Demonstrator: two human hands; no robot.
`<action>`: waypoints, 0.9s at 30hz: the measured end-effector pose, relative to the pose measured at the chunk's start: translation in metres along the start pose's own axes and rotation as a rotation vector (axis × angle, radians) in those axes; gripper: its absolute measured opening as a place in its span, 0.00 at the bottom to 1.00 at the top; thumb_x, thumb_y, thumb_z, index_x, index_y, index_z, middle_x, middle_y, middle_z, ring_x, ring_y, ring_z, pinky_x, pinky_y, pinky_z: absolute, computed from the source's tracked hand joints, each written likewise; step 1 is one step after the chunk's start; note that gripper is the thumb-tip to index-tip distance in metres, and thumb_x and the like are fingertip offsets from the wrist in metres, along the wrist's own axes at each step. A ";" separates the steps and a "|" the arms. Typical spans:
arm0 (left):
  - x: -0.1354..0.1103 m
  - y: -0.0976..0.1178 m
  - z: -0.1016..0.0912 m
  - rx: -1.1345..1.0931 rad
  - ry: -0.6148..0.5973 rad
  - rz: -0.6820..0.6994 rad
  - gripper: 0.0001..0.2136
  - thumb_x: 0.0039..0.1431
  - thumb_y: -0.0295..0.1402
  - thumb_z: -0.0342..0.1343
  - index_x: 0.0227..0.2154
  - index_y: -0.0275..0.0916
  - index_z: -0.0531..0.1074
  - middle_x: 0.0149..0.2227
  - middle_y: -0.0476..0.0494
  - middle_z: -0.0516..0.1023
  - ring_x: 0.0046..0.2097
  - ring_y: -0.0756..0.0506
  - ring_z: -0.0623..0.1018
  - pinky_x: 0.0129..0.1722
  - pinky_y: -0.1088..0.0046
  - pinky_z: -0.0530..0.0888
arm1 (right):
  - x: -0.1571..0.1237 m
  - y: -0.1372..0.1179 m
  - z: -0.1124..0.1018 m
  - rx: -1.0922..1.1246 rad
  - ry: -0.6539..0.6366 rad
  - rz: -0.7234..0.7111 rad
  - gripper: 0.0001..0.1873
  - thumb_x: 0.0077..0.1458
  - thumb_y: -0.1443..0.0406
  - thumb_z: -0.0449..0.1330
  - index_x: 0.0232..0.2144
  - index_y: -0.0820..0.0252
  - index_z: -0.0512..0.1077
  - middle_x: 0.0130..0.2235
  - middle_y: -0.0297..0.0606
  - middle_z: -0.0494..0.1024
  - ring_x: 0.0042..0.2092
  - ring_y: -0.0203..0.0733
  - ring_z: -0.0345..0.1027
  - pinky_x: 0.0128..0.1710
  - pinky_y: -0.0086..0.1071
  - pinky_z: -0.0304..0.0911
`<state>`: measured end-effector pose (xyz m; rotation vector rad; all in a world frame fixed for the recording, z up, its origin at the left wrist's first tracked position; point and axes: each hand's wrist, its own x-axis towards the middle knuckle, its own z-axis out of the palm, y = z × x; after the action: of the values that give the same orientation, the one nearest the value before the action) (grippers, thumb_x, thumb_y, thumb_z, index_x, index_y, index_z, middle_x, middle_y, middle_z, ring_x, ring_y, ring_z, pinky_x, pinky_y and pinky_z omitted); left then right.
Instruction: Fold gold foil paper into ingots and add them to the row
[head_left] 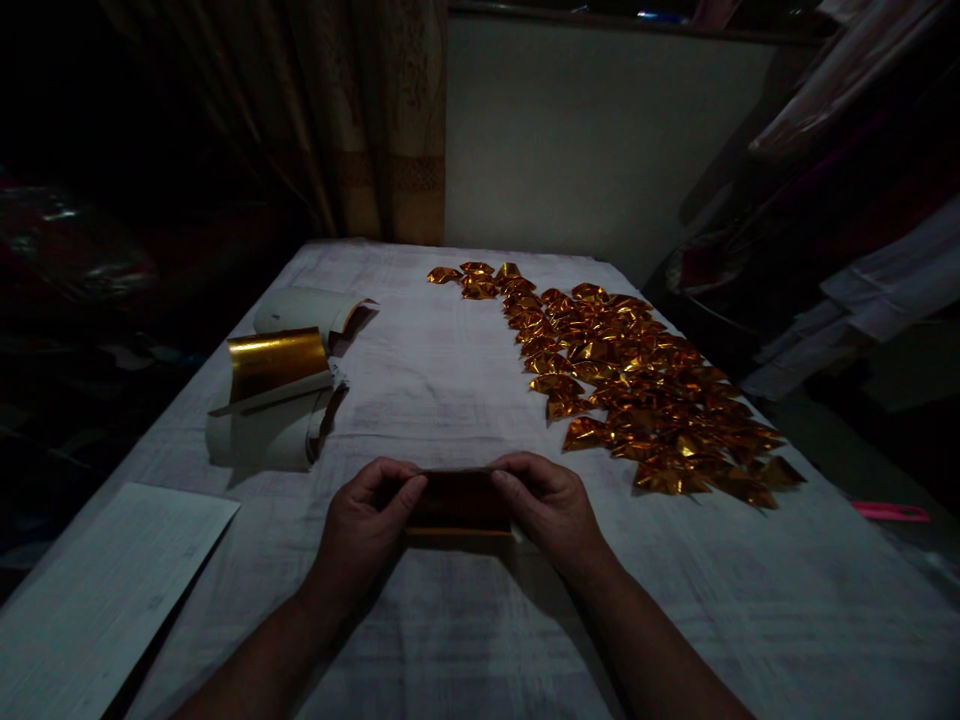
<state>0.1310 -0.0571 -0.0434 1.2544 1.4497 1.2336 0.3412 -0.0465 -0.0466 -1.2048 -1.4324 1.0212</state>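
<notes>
Sheet [459,503] over the table [442,370] is pinched at its ends by our left hand [366,508] and right hand [553,508]; we judge it unfinished. From it, folded gold pieces [628,372] at two o'clock appear done; curled sheets [276,362] at ten o'clock appear unworked.

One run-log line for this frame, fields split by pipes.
left hand: pinching gold-edged sheet | right hand: pinching same sheet | table right: shiny gold pieces | table left: curled sheets

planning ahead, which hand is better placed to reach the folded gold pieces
Likely the right hand: it's nearer the folded gold pieces, though it and the left hand hold a sheet.
</notes>
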 end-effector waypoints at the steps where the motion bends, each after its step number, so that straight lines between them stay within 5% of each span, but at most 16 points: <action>1: 0.000 0.000 0.000 0.006 -0.001 0.000 0.11 0.49 0.41 0.63 0.23 0.40 0.73 0.27 0.48 0.78 0.31 0.47 0.77 0.34 0.71 0.76 | 0.000 0.000 0.000 -0.008 -0.001 -0.002 0.13 0.54 0.54 0.64 0.29 0.57 0.79 0.29 0.38 0.81 0.31 0.41 0.74 0.33 0.31 0.69; 27: 0.000 0.003 0.000 0.015 0.029 -0.032 0.12 0.48 0.43 0.63 0.23 0.40 0.73 0.26 0.49 0.77 0.30 0.47 0.76 0.32 0.72 0.75 | -0.001 0.001 0.000 -0.098 -0.002 -0.054 0.17 0.56 0.54 0.62 0.22 0.58 0.75 0.22 0.35 0.76 0.25 0.38 0.69 0.27 0.29 0.64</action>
<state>0.1315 -0.0567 -0.0400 1.2232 1.4971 1.2268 0.3410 -0.0478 -0.0475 -1.2288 -1.5235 0.9253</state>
